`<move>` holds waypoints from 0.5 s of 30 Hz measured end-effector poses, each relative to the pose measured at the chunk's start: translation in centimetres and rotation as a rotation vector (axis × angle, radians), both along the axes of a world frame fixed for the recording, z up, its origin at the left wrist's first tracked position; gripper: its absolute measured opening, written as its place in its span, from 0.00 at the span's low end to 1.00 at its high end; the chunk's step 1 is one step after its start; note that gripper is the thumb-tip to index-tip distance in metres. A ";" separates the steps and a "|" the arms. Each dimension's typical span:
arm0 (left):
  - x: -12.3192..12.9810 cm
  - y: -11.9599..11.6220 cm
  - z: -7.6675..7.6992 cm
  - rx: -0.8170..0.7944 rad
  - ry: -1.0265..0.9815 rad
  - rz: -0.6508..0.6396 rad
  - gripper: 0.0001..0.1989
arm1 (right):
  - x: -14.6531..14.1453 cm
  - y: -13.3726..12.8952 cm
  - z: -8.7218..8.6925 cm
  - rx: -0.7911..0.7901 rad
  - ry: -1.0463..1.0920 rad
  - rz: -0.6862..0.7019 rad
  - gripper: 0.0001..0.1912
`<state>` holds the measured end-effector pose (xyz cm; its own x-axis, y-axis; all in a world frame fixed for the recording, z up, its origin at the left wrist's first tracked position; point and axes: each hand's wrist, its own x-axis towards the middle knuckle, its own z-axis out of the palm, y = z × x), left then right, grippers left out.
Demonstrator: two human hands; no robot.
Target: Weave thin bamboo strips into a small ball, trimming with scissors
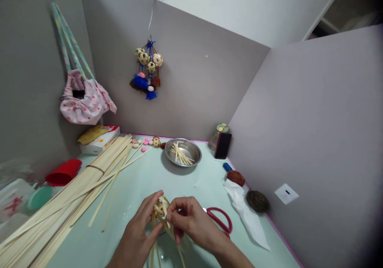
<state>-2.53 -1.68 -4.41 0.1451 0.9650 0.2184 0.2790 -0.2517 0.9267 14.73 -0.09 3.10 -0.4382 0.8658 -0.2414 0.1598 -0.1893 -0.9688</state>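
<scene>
Between my hands, above the pale green table, is a small woven ball (160, 207) of pale flat strips, with loose strip ends hanging below it. My left hand (136, 226) is curled around the ball's left side, thumb below and fingers above. At the ball's right side, my right hand (191, 220) pinches a strip between thumb and fingers. Part of the ball is hidden by the fingers. Red-handled scissors (220, 219) lie just right of my right hand, their blades mostly covered by it.
A bundle of long pale strips (98, 170) fills the left side. A metal bowl (183, 152) with short strips stands at the back. At right are a phone (223, 145), a glass jar (214, 138), brown yarn (257, 201) and white tissue (248, 220). Woven balls (146, 58) hang on the wall.
</scene>
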 end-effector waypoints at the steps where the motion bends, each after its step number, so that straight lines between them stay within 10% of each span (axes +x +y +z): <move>1: 0.0 0.0 0.0 -0.005 -0.001 -0.001 0.25 | 0.0 0.0 -0.1 0.005 0.000 -0.012 0.09; 7: 0.1 -0.3 0.5 -0.061 -0.088 0.004 0.26 | -0.9 -0.3 -1.4 0.078 0.046 -0.155 0.06; 15: 0.1 -0.3 0.5 -0.105 -0.115 -0.046 0.27 | 0.1 -0.3 -0.5 0.062 0.009 0.013 0.05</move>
<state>-2.47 -1.94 -3.92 0.1697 0.9763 0.1341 0.1597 -0.1615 0.9739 14.85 -0.40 2.62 -0.4513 0.8734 -0.1831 0.1529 -0.1265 -0.9801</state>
